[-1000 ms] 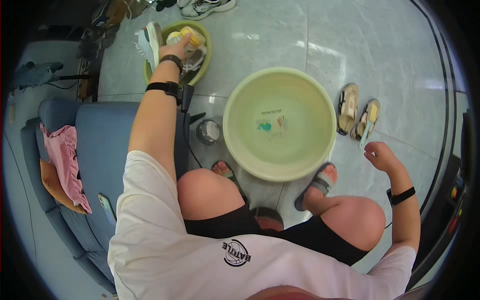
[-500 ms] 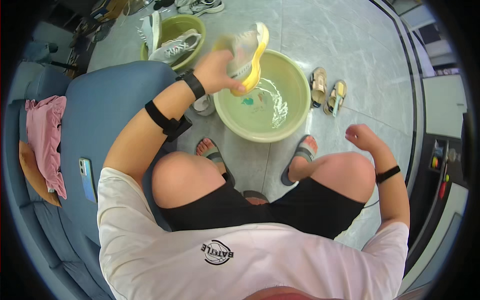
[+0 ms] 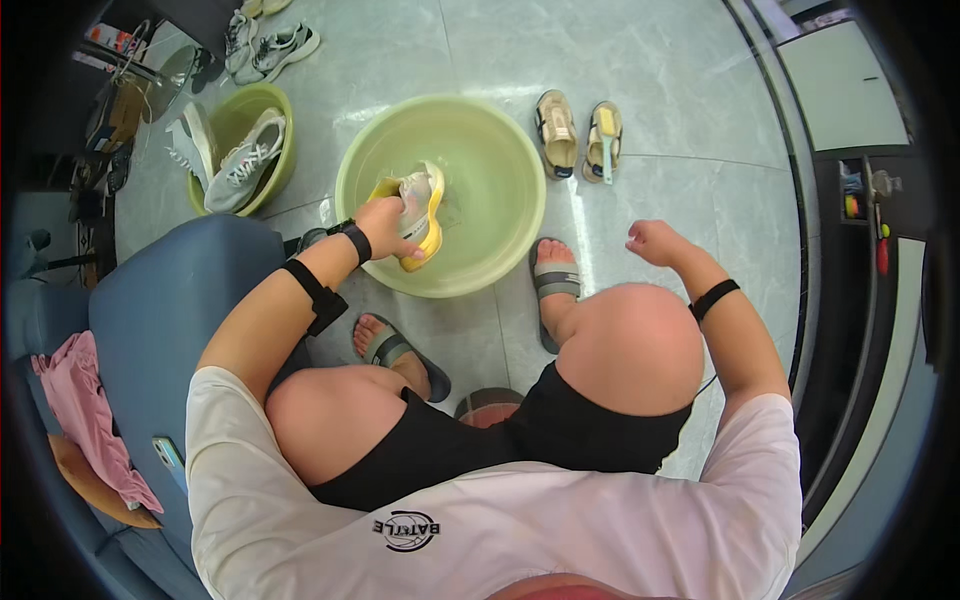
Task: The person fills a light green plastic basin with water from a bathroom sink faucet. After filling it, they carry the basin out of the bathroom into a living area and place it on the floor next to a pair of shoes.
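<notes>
My left hand [image 3: 385,222] grips a grey shoe with a yellow sole [image 3: 424,212] and holds it over the near left side of a large pale green basin [image 3: 500,150] with water in it. My right hand [image 3: 652,241] hangs to the right of the basin, fingers loosely curled, holding nothing. I sit with both knees in front of me and my sandalled feet by the basin's near rim.
A smaller green basin [image 3: 235,120] at the left holds a grey sneaker [image 3: 245,162]. A pair of tan sandals [image 3: 578,132] with a brush on one lies right of the big basin. More sneakers [image 3: 268,42] lie at the top. A blue sofa [image 3: 150,320] with a pink cloth [image 3: 80,415] and a phone [image 3: 168,458] stands to my left.
My left hand took the yellow-soled shoe from the small basin, carried it right and lowered it into the big basin. My right hand stayed raised by my knee.
</notes>
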### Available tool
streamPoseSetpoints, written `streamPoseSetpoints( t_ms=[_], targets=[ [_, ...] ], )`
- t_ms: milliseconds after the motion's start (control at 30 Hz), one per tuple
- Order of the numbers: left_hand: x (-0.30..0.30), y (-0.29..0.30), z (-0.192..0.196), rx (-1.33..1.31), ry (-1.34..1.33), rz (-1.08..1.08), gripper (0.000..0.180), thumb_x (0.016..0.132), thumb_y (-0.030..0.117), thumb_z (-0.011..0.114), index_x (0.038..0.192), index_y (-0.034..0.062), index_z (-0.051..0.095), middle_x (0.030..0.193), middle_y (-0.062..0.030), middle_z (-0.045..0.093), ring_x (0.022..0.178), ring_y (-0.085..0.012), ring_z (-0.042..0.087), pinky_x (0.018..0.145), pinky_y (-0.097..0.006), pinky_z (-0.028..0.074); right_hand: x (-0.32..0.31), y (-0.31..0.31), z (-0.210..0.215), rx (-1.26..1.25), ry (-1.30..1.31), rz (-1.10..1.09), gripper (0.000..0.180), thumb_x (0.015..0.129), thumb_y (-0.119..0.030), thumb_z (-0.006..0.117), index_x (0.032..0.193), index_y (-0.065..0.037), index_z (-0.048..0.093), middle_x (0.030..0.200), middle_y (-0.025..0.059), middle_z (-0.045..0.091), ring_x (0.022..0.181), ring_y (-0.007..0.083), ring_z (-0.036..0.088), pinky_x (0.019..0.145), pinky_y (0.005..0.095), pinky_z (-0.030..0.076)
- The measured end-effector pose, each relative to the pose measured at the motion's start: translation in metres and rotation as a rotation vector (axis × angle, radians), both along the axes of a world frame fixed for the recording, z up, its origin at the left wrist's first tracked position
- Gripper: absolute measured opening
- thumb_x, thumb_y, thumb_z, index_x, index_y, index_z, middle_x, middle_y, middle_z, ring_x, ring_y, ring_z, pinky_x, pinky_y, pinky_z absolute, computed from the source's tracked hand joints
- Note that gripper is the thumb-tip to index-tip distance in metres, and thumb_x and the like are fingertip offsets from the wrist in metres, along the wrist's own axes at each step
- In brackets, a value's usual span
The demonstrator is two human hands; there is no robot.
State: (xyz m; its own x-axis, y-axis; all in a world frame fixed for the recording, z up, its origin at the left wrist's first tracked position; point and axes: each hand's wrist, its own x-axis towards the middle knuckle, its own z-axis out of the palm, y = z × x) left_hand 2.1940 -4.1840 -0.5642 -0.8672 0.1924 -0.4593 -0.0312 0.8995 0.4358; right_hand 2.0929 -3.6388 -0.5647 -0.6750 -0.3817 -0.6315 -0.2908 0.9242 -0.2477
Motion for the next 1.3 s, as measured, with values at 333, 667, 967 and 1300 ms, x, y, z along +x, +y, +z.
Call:
streamPoseSetpoints(
  t_ms=[333,667,967,1300],
  targets=[
    [-0.010,-0.005,-0.065,-0.080,-0.118,-0.331,0.048,0.071,0.035,0.090,0.099,0.0034,0.068,0.101,-0.0178,0.072,0.103,-0.0385,0.068,0.092,-0.047,0.053,-0.104,-0.058,-0.123,0.037,0.403,-0.237,0.046,0.096,-0.031,0.070,0.124,0.004,0.059,0.117,0.0297,0.068,0.110,0.0482,0.066,0.092,0.0554,0.055],
    [-0.009,0.006,-0.100,-0.168,-0.071,-0.533,0.039,0.080,0.032,0.084,0.105,0.0039,0.071,0.112,-0.0151,0.075,0.111,-0.0331,0.070,0.103,-0.046,0.048,-0.147,-0.065,-0.192,0.113,0.476,-0.263,0.035,0.089,-0.015,0.073,0.114,0.005,0.058,0.115,0.0313,0.063,0.103,0.0517,0.066,0.090,0.0571,0.055],
    [-0.004,0.021,-0.128,-0.205,0.184,-0.590,0.050,0.085,0.026,0.068,0.126,-0.0025,0.070,0.127,-0.0191,0.072,0.124,-0.0346,0.065,0.111,-0.045,0.047,-0.151,-0.051,-0.186,0.114,0.426,-0.321,0.039,0.081,-0.006,0.077,0.114,0.006,0.060,0.108,0.0304,0.069,0.108,0.0488,0.066,0.092,0.0537,0.054],
    [-0.019,0.018,-0.137,-0.194,-0.104,-0.607,0.057,0.078,0.036,0.078,0.124,0.0024,0.072,0.127,-0.0220,0.070,0.124,-0.0367,0.065,0.107,-0.044,0.051,-0.131,-0.031,-0.189,-0.046,0.458,-0.661,0.043,0.084,-0.011,0.069,0.120,0.008,0.058,0.114,0.0338,0.070,0.109,0.0487,0.068,0.097,0.0542,0.052]
  ],
)
